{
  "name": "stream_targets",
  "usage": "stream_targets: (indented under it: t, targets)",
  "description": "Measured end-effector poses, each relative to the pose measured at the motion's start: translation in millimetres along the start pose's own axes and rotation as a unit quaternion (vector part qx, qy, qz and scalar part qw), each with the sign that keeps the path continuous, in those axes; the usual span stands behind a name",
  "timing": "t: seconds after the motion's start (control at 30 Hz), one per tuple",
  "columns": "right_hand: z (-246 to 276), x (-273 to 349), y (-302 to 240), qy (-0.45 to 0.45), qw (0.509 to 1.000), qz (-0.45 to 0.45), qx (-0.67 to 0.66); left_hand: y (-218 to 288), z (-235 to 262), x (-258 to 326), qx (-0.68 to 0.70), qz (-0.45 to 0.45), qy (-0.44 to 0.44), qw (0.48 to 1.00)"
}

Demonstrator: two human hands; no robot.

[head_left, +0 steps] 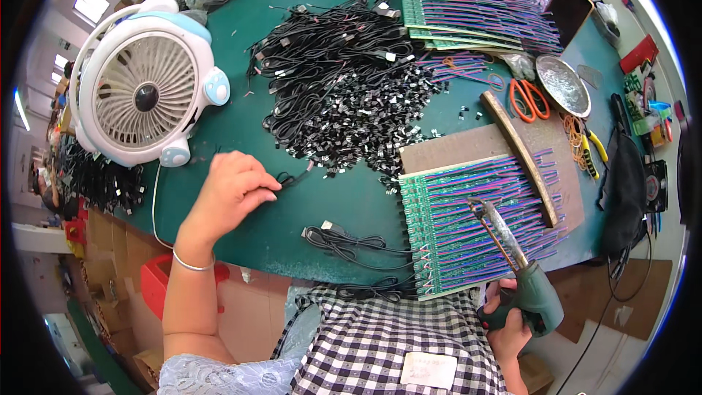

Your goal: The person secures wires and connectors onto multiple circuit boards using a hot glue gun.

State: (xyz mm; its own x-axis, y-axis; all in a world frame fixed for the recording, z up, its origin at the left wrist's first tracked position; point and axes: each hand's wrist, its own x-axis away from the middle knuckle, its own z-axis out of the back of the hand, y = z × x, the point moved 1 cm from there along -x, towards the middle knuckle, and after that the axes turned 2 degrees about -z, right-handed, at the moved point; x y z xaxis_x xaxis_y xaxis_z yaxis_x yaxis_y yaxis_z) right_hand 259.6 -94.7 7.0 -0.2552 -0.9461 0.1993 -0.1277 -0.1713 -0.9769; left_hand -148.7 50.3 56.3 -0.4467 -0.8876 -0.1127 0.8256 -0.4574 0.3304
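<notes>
left side: desk fan (146,95) stands at 10 o'clock, blocks passage there.
centre: pile of black cables (344,80) fills 12 o'clock; bare green table (241,128) strip between fan and pile, open lane.
near edge: loose black cable (344,241) lies at 6 o'clock, low snag.
right: board of purple wires (468,227) with brass bar (521,153) across it at 3 o'clock; scissors (528,99) and metal dish (561,85) beyond, crowded.
</notes>
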Motion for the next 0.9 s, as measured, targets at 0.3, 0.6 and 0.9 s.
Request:
stream_targets:
  t: [0.3, 0.6, 0.9]
  targets:
    - [-1.5, 0.2, 3.7, -0.022, 1.000, 0.009, 0.013, 32.8, -52.6, -11.1, -0.025, 0.157, 0.138, 0.978]
    - [-13.8, -4.1, -8.3, -0.010, 0.982, -0.085, -0.166, 102.3, -33.2, -33.8, 0.106, -0.160, 0.109, 0.975]
    - [-61.2, -21.2, -35.8, -0.166, 0.965, -0.164, -0.115, 160.0, -64.2, -43.6, 0.324, -0.180, 0.006, 0.929]
